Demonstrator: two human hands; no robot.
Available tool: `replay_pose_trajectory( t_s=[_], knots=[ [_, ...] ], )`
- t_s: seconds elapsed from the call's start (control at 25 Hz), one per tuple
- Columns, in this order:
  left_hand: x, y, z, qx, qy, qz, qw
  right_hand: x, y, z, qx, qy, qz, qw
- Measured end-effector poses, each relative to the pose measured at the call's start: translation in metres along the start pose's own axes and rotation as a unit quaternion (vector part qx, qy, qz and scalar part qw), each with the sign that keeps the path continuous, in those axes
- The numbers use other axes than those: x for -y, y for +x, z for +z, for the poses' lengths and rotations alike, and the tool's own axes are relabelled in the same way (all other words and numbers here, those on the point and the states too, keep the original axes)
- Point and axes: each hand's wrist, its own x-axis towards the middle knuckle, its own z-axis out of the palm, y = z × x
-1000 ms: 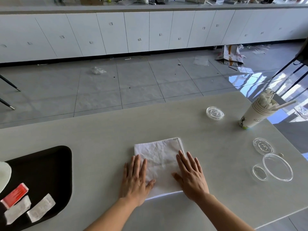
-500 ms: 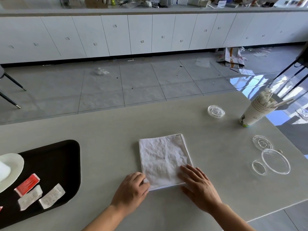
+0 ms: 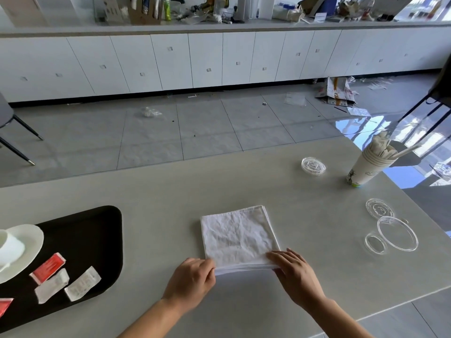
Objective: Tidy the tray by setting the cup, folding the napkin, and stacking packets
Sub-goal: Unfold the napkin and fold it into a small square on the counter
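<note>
The counter (image 3: 170, 191) fills the lower half of the frame, pale and smooth. At lower left sits the black tray (image 3: 92, 240), with the cup (image 3: 8, 247) on its saucer (image 3: 29, 242) at the left edge and the packets (image 3: 83, 284) loose below it, red and white, not yet stacked.

The napkin (image 3: 238, 236) lies at lower centre, off the tray, folded into a square of several layers. It is thin, soft cloth, light and creased; I judge it will sag and its layers will slide apart if I lift it by one corner only. So I take it at both near corners, catching all layers together.

My left hand (image 3: 192, 280) is at the near left corner, fingers (image 3: 207, 265) curled narrow and, as far as I can tell, pinching the layered edge. My right hand (image 3: 296, 274) lies over the near right corner, fingers (image 3: 280, 257) nearly flat on the top layer; whether the thumb is under the edge I cannot tell.

At right, well apart, stand a paper cup (image 3: 366, 169) and clear lids (image 3: 396, 234).
</note>
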Motion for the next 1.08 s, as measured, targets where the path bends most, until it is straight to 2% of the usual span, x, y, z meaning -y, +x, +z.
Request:
replay_pose_trajectory(
  t_s=[0.12, 0.28, 0.32, 0.56, 0.68, 0.88, 1.08],
  knots=[
    [0.004, -0.010, 0.002, 0.001, -0.044, -0.017, 0.999, 0.003, 0.003, -0.003, -0.029, 0.001, -0.004, 1.000],
    [0.015, -0.015, 0.002, 0.102, -0.057, -0.038, 0.992, 0.005, 0.005, -0.009, -0.022, -0.003, -0.012, 1.000],
    [0.015, -0.015, 0.005, 0.107, -0.054, -0.035, 0.992, 0.006, 0.005, -0.009, -0.018, 0.001, -0.009, 1.000],
    [0.010, -0.008, 0.010, 0.044, -0.069, -0.061, 0.995, 0.013, 0.002, -0.018, 0.004, 0.014, 0.012, 1.000],
    [0.013, -0.019, 0.012, 0.019, -0.087, -0.093, 0.992, 0.018, 0.000, -0.021, 0.021, 0.052, 0.058, 0.997],
    [0.012, -0.023, 0.011, -0.018, -0.171, -0.215, 0.961, 0.024, 0.024, -0.019, -0.020, 0.188, 0.178, 0.966],
    [0.010, -0.005, 0.006, -0.074, -0.248, -0.336, 0.906, 0.027, 0.075, -0.015, -0.014, 0.212, 0.182, 0.960]
  ],
)
